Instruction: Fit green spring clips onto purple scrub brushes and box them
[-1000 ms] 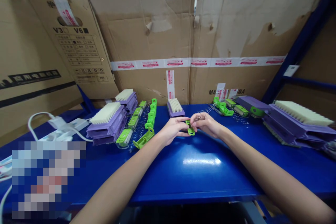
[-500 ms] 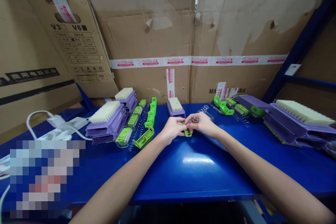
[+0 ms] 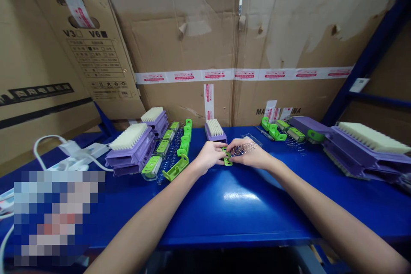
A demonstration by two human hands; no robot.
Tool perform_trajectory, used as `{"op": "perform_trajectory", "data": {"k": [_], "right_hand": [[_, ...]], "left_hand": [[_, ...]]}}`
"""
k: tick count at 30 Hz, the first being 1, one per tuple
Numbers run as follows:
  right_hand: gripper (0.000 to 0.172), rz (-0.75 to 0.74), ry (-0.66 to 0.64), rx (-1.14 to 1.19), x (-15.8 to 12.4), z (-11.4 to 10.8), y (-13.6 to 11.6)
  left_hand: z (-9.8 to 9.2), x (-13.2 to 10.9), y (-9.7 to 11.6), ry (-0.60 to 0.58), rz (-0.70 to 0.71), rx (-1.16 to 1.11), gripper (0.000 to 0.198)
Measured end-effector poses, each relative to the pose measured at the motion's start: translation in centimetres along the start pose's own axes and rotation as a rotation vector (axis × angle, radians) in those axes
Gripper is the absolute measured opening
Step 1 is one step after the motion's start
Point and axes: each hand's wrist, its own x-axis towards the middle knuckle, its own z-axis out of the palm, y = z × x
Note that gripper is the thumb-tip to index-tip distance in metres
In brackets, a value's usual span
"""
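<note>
My left hand [image 3: 208, 156] and my right hand [image 3: 249, 155] meet over the middle of the blue table [image 3: 244, 205]. Between their fingertips sits a small green plastic part [image 3: 227, 157], pinched from the left by my left hand. My right hand's fingers are closed around a metal coil spring [image 3: 243, 149], which runs from the green part out to the right above its knuckles. Just behind my hands lies a small purple brush block [image 3: 215, 131] with white bristles.
On the left stand stacked purple brushes [image 3: 131, 149], a row of green clips [image 3: 183, 145], green-capped clear parts [image 3: 153, 166] and loose springs [image 3: 168, 158]. On the right lie larger purple brushes [image 3: 366, 147] and more green parts [image 3: 276, 130]. Cardboard boxes [image 3: 199, 43] wall the back; white cable [image 3: 61, 154] far left.
Both hands have shifted slightly left and away from me with the green part. The spring now lies stretched out to the right of the part instead of bunched at my right fingertips.
</note>
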Motion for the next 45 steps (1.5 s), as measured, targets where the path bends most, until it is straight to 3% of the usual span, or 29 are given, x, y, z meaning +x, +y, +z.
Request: {"op": "perform_trajectory", "data": {"k": [10, 20, 26, 32, 37, 45], "right_hand": [[0.018, -0.094, 0.025, -0.031, 0.0, -0.4, 0.7], [0.016, -0.206, 0.029, -0.186, 0.0, 0.0, 0.4], [0.015, -0.209, 0.030, -0.201, 0.0, 0.5, -0.3], [0.016, -0.102, 0.060, -0.241, 0.2, 1.1, -0.8], [0.017, 0.027, 0.046, -0.184, 0.1, 1.3, -0.8], [0.021, 0.068, 0.021, -0.250, 0.0, 1.2, -1.0]], "left_hand": [[-0.1, 0.2, 0.1, 0.007, 0.036, 0.018, 0.040], [-0.4, 0.2, -0.2, -0.142, 0.083, 0.034, 0.042], [-0.6, 0.8, -1.0, -0.195, 0.179, 0.104, 0.033], [-0.8, 0.9, -0.8, -0.186, 0.188, 0.177, 0.029], [-1.0, 0.9, -0.7, -0.256, 0.188, 0.182, 0.032], [-1.8, 1.3, -0.8, -0.364, 0.126, 0.205, 0.031]]}}
